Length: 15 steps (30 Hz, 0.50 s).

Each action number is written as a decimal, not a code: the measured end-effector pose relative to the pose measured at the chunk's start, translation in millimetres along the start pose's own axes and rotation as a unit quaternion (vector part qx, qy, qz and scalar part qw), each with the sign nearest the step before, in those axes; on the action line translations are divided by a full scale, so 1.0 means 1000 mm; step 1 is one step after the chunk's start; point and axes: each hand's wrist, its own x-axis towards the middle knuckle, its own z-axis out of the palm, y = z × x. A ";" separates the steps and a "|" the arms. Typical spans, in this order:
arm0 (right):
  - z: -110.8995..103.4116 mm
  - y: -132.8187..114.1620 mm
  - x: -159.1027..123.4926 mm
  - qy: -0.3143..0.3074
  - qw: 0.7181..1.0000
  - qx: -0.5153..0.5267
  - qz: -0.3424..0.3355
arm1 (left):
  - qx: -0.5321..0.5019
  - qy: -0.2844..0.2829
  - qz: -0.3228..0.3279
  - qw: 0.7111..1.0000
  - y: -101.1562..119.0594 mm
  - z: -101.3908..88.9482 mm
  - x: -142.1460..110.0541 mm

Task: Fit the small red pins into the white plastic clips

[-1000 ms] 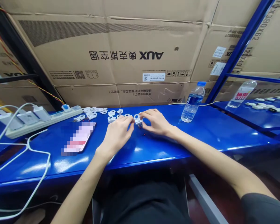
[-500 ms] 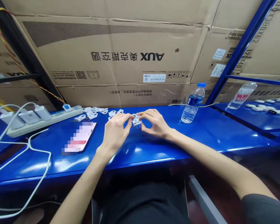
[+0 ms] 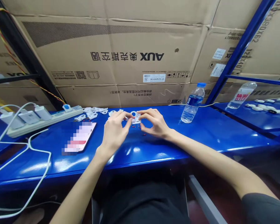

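Note:
My left hand point(image 3: 114, 132) and my right hand point(image 3: 154, 123) meet over the blue table point(image 3: 154, 149), both pinching a small white plastic part point(image 3: 135, 117) with a round hole and short dark pins underneath. The part is held a little above the table top. Several similar white plastic parts point(image 3: 95, 112) lie in a loose group just behind my left hand. A tiny red piece point(image 3: 144, 134) lies on the table below my right hand.
A phone point(image 3: 78, 141) lies left of my hands. A power strip point(image 3: 37, 123) with chargers and white cables point(image 3: 37, 152) runs along the left. A water bottle point(image 3: 192, 102) stands at right. Cardboard boxes point(image 3: 130, 53) wall the back. A second bottle point(image 3: 241, 95) and more white parts point(image 3: 263, 107) sit on the right shelf.
Both hands have lifted the white part slightly and turned it, so its round hole now faces up toward me. My left fingers have closed in onto it.

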 end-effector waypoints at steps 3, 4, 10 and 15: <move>0.000 0.000 0.000 0.020 1.000 -0.001 -0.021 | 0.001 -0.009 -0.009 1.000 0.000 0.000 0.000; 0.000 0.000 0.001 0.025 0.999 -0.001 -0.026 | 0.000 -0.012 -0.010 1.000 0.000 0.000 -0.001; 0.000 0.000 0.001 0.022 0.999 -0.009 -0.026 | -0.001 -0.023 -0.009 1.000 0.001 0.000 0.000; 0.001 0.000 0.000 0.011 1.000 -0.012 -0.019 | 0.013 -0.029 0.000 0.999 0.001 0.000 0.000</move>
